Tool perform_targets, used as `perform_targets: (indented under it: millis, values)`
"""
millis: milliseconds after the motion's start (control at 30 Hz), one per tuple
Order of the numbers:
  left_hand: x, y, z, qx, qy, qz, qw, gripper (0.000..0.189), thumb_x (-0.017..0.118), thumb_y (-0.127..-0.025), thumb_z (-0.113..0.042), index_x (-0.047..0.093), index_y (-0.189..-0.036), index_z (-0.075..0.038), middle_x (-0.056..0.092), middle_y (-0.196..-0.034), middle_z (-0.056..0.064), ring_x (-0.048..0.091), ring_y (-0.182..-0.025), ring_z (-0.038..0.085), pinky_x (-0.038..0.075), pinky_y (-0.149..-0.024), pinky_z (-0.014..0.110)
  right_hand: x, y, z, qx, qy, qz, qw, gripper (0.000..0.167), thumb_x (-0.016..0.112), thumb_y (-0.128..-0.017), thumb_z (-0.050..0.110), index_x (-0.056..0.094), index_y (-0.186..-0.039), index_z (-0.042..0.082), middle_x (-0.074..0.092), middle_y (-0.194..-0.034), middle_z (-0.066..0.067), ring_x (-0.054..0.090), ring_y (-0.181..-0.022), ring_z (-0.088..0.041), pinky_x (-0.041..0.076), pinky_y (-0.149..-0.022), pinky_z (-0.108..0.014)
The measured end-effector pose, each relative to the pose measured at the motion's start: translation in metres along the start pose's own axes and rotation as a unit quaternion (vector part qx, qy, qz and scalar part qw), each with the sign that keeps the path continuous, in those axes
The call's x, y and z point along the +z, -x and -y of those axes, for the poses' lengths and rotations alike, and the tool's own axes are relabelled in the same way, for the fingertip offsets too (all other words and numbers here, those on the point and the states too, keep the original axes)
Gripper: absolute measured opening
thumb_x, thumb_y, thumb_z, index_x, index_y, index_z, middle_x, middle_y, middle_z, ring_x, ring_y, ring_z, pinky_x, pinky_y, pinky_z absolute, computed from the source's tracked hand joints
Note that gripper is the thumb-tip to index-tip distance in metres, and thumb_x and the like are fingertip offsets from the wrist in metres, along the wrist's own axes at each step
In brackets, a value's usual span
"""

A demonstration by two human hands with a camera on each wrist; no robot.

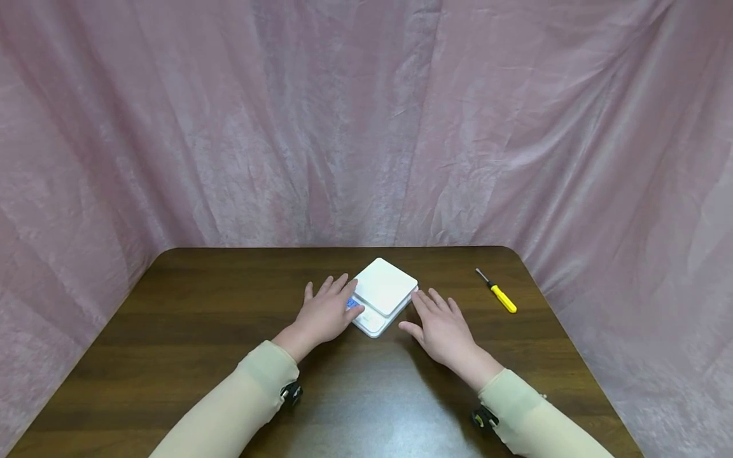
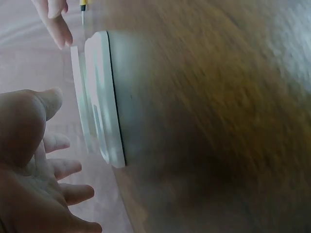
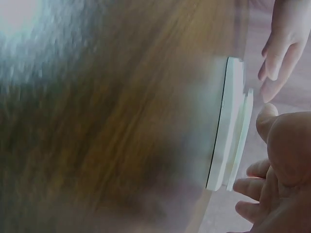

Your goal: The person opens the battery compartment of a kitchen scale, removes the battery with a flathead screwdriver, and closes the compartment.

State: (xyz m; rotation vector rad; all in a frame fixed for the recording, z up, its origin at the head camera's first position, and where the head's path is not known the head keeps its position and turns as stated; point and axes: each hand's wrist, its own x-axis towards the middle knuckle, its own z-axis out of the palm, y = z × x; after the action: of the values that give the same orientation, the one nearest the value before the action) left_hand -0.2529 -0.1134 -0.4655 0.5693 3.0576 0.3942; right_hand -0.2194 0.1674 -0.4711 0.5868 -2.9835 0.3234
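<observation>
A white kitchen scale (image 1: 385, 286) lies turned cornerwise on the table, its square platform raised over a base with a blue display (image 1: 353, 303). My left hand (image 1: 326, 312), fingers spread, is at the scale's left side and overlaps part of the display in the head view. At the opposite side is my right hand (image 1: 443, 327), its fingertips right by the scale's right corner and its thumb held apart. Both wrist views show the scale edge-on, flat on the wood, the left wrist view with the left palm (image 2: 29, 194) beside it. Neither hand grips anything.
A screwdriver (image 1: 502, 298) with a yellow handle lies on the right part of the brown wooden table (image 1: 200, 331). Pink curtains (image 1: 343, 127) hang behind the table's far edge and along both sides.
</observation>
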Motion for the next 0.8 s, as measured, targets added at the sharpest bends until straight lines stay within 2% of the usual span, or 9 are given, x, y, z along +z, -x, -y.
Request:
perform_targets:
  millis: [267, 500, 800]
  values:
    - [0.003, -0.002, 0.005, -0.021, -0.002, 0.016, 0.9996, 0.072, 0.057, -0.114, -0.054, 0.040, -0.173, -0.015, 0.039, -0.175, 0.018, 0.032, -0.161, 0.049, 0.017, -0.123, 0.081, 0.002, 0.003, 0.006, 0.000, -0.010, 0.003, 0.9999, 0.077, 0.064, -0.110, 0.052, 0.049, -0.164, 0.000, 0.052, -0.166, -0.020, 0.039, -0.159, -0.045, 0.030, -0.125, -0.070]
    - [0.006, 0.001, 0.005, -0.026, 0.020, 0.021, 0.9992, 0.074, 0.058, -0.113, -0.053, 0.040, -0.173, -0.013, 0.049, -0.170, 0.013, 0.036, -0.159, 0.048, 0.015, -0.123, 0.082, 0.003, 0.001, 0.011, -0.005, -0.015, 0.010, 0.9998, 0.077, 0.063, -0.110, 0.053, 0.050, -0.164, 0.000, 0.052, -0.165, -0.022, 0.039, -0.158, -0.049, 0.029, -0.124, -0.072]
    - [0.008, 0.002, 0.004, -0.024, 0.023, 0.019, 0.9992, 0.074, 0.059, -0.113, -0.053, 0.039, -0.173, -0.014, 0.051, -0.168, 0.009, 0.039, -0.159, 0.046, 0.015, -0.123, 0.082, 0.006, 0.000, 0.012, 0.001, -0.029, 0.020, 0.9994, 0.073, 0.065, -0.110, 0.051, 0.050, -0.163, 0.002, 0.059, -0.159, -0.020, 0.043, -0.156, -0.046, 0.029, -0.125, -0.071]
